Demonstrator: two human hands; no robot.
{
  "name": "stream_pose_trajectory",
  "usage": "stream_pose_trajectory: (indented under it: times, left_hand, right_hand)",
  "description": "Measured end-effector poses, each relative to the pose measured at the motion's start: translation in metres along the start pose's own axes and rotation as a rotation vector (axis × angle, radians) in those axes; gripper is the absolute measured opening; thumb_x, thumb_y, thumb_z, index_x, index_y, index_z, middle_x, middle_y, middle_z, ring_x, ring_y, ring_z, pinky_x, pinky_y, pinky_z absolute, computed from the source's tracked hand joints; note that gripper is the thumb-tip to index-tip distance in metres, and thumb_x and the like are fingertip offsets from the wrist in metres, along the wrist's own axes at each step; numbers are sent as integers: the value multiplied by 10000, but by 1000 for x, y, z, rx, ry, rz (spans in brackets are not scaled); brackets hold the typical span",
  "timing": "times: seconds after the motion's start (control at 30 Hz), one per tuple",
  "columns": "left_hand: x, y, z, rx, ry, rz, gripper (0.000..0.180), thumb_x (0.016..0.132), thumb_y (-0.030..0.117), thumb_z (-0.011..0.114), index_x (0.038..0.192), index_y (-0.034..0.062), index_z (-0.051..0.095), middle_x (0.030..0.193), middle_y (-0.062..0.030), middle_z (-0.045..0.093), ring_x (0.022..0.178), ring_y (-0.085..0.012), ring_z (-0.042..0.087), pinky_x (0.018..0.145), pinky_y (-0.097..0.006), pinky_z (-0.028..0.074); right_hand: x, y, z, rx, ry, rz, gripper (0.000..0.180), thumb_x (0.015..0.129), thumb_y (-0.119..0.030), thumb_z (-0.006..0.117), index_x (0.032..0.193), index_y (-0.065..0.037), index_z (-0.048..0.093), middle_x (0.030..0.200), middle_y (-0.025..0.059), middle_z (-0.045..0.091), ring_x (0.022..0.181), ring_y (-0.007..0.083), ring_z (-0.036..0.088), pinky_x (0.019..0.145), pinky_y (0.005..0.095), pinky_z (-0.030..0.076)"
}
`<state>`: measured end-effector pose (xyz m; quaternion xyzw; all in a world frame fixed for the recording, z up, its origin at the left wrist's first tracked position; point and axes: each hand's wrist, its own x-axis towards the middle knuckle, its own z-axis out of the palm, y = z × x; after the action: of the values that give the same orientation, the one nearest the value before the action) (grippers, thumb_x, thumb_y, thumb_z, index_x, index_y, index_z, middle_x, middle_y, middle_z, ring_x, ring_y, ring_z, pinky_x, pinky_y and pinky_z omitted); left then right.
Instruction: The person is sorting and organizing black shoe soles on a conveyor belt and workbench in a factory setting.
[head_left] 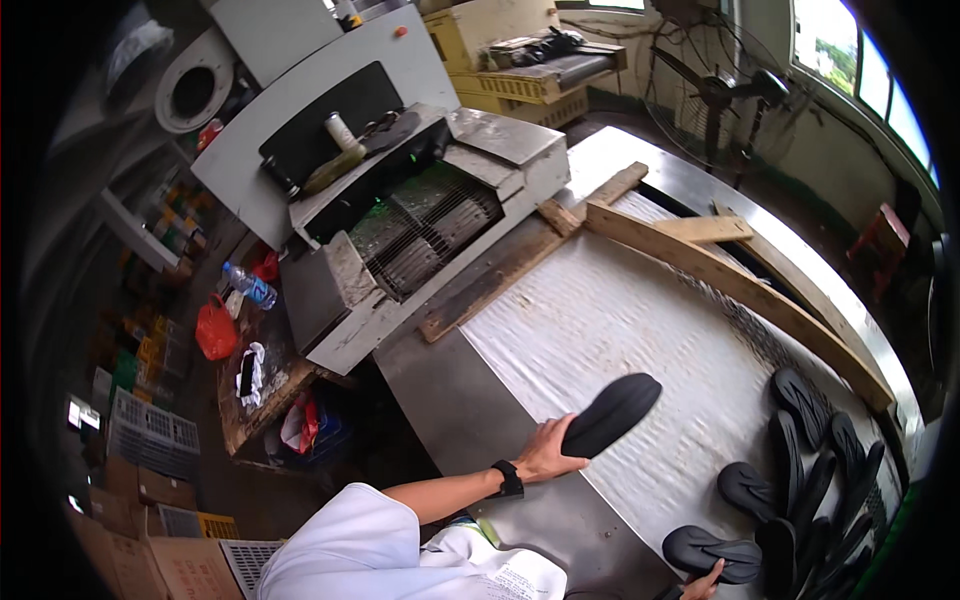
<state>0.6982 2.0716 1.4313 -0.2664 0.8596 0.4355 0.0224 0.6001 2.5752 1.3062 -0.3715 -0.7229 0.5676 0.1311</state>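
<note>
My left hand (545, 450), with a black watch on its wrist, grips one end of a black shoe sole (612, 412) and holds it over the white belt (565, 335). Low in the view, my right hand (703, 583) has its fingers on the edge of another black shoe sole (715, 555); part of this hand is cut off by the frame. Beside it, to the right, a heap of several black soles (800, 490) lies on the belt, some overlapping.
A long wooden board (740, 300) runs along the belt's right side. Another plank (530, 255) crosses its far end, before a machine with a slatted conveyor (430, 230). A wooden side table (270, 385) at left bears a bottle (250, 286) and red bag (216, 328). A fan (712, 92) stands behind.
</note>
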Motion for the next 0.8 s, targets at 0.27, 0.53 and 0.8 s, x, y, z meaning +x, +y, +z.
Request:
stream_pose_trajectory:
  times: [0.27,0.53,0.8]
  left_hand:
    - [104,-180,-245,-297,883,-319,961,690,528,836,1350,-73,481,1280,-307,597,1183,-455,590,1010,-487,478]
    - [168,-243,-422,-144,1135,-588,1029,763,508,779,1435,-137,343,1366,-360,510,1320,-463,478,1117,-483,386]
    - [48,-210,-198,-550,323,147,889,869,446,781,1453,-74,360,1295,-249,533,1129,-318,562,943,-437,475]
  right_hand:
    - [-212,-86,82,-222,-406,-230,584,890,-430,775,1129,96,690,1008,215,725,831,259,645,809,383,532]
    - [-401,-144,203,-128,-700,-149,520,903,-321,784,1140,127,665,1011,167,699,841,218,605,782,355,525]
    - [-477,-187,280,-53,-1039,-71,441,899,-233,757,1145,120,660,1065,186,687,898,251,647,786,356,557]
